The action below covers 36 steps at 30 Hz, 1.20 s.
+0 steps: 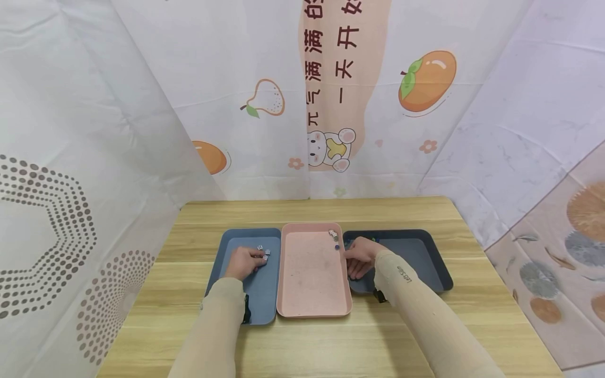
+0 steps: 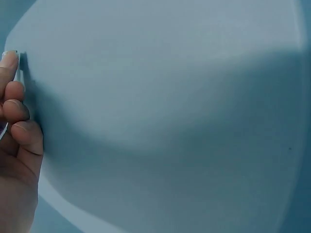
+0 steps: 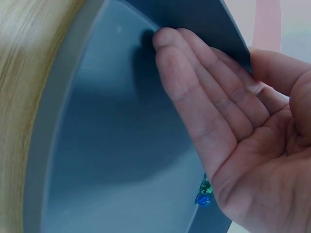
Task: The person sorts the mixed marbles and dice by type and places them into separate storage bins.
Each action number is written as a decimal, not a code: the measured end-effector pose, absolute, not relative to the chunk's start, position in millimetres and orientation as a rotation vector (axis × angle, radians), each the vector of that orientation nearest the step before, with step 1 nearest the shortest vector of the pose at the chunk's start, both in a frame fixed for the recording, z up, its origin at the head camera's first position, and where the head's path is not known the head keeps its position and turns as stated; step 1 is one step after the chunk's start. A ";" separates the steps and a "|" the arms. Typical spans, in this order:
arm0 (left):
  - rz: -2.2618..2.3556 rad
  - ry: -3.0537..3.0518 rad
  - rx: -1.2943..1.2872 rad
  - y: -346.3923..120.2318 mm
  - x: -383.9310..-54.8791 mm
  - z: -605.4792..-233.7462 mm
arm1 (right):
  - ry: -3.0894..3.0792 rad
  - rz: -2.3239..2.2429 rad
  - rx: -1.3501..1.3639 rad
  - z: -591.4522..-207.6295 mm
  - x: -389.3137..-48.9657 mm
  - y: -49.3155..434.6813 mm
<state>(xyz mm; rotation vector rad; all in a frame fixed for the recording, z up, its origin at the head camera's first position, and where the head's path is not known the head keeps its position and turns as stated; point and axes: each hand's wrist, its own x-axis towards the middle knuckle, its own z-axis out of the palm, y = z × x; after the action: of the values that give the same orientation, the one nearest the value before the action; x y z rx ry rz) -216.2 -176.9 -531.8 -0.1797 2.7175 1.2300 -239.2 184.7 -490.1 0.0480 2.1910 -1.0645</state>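
Note:
My left hand (image 1: 243,262) is over the blue-grey tray (image 1: 264,307), its thumb and index finger pinching a white die (image 1: 265,258). Two more white dice (image 1: 267,252) lie just beyond the fingertips. In the left wrist view the fingers (image 2: 17,110) are at the left edge, with only a sliver of the die showing. My right hand (image 1: 361,257) grips the near-left wall of the dark blue tray (image 1: 427,262). The right wrist view shows its long fingers (image 3: 209,92) inside the wall and the thumb over the rim. Green and blue gems (image 3: 206,187) lie beside that palm.
Between the two blue trays stands a pink tray (image 1: 312,283), with white dice (image 1: 332,232) and a small dark blue piece (image 1: 337,247) near its far right corner. The trays sit side by side on a wooden table (image 1: 302,346). A printed curtain (image 1: 264,168) hangs behind.

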 end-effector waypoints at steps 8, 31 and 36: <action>1.167 2.742 -0.204 -174.7 -215.7 -532.3 | 2.184 -1.066 0.050 -490.0 -239.4 185.1; 1.245 2.761 -0.163 -176.2 -221.5 -517.7 | 2.186 -1.074 0.044 -491.4 -239.5 186.4; 1.278 2.743 -0.131 -166.5 -227.1 -506.8 | 2.185 -1.072 0.047 -492.0 -240.0 186.2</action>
<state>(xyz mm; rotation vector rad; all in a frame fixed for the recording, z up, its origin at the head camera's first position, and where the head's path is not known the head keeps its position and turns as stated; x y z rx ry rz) -227.1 -166.5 -506.8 -0.1308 2.7429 1.2783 -240.0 186.2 -492.0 0.0468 2.1850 -1.0720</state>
